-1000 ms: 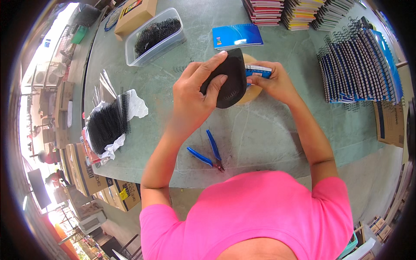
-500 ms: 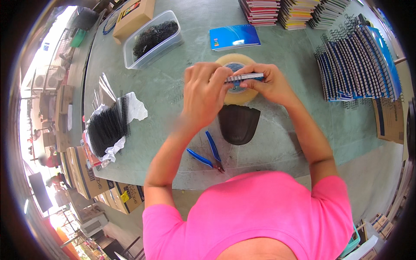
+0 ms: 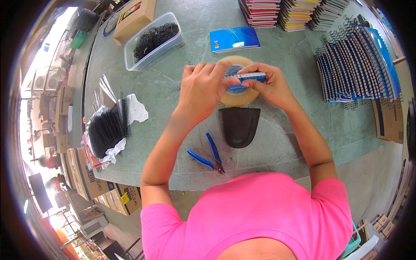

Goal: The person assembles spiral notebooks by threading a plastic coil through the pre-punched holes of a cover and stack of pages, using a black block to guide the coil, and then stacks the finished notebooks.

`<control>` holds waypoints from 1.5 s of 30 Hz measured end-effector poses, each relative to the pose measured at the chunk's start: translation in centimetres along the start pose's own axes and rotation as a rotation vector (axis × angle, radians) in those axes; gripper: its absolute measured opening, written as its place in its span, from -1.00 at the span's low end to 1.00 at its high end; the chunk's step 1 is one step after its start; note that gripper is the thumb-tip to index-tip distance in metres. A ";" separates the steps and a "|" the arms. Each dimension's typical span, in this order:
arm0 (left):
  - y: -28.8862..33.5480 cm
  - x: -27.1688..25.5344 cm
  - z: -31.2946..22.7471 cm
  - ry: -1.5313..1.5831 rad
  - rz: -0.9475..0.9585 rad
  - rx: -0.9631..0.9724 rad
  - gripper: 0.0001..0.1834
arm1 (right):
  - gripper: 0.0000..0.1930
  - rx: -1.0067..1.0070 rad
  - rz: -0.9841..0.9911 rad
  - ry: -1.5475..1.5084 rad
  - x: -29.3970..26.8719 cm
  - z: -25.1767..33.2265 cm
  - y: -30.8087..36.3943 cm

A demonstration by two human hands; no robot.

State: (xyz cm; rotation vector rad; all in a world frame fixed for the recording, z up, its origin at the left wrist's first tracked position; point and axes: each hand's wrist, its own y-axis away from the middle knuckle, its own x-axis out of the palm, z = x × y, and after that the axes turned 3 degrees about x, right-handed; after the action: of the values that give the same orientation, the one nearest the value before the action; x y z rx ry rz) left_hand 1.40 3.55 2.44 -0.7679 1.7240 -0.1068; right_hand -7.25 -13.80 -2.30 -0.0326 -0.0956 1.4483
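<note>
My right hand [image 3: 272,85] pinches a small blue-covered notebook [image 3: 255,76], its bound edge turned up. At the notebook's left end, my left hand [image 3: 203,89] has its fingers closed around a dark spiral binding coil [image 3: 174,88], whose free end sticks out to the left. The fingertips there are blurred. Beneath both hands lies a wide roll of yellowish tape [image 3: 236,102] with a blue centre. Nearer to me are a dark rounded pad [image 3: 239,128] and blue-handled cutting pliers [image 3: 210,151], their handles spread.
A clear plastic tub [image 3: 154,63] of black coils stands at far left, beside a cardboard box [image 3: 135,19]. More black coils [image 3: 108,128] lie on white wrapping at left. A blue notebook [image 3: 235,39] lies ahead. Coil-bound notebooks [image 3: 355,65] stand at right; coloured stacks [image 3: 260,13] rise behind.
My left hand has shifted slightly left and down, its fingers turning at the notebook's bound edge. The coil's free end now shows more clearly left of it. My right hand keeps holding the notebook.
</note>
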 end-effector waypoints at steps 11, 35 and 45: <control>1.0 0.5 -2.4 -0.211 0.023 0.328 -0.67 | -0.76 -0.111 -0.109 -0.015 0.6 -1.3 0.5; 2.8 -3.3 -3.1 0.162 -0.269 -0.095 -0.57 | -0.71 0.053 0.011 0.046 -0.5 -1.3 1.2; 2.0 -1.7 -2.7 0.157 -0.121 -0.019 -0.63 | -0.73 0.097 0.020 -0.061 -0.5 -1.9 1.7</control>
State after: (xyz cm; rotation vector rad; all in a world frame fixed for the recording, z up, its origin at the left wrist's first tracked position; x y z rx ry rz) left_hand -1.71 5.22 3.80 -0.8980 1.8273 -0.2395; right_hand -8.81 -14.03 -4.31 0.0905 -0.0747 1.4729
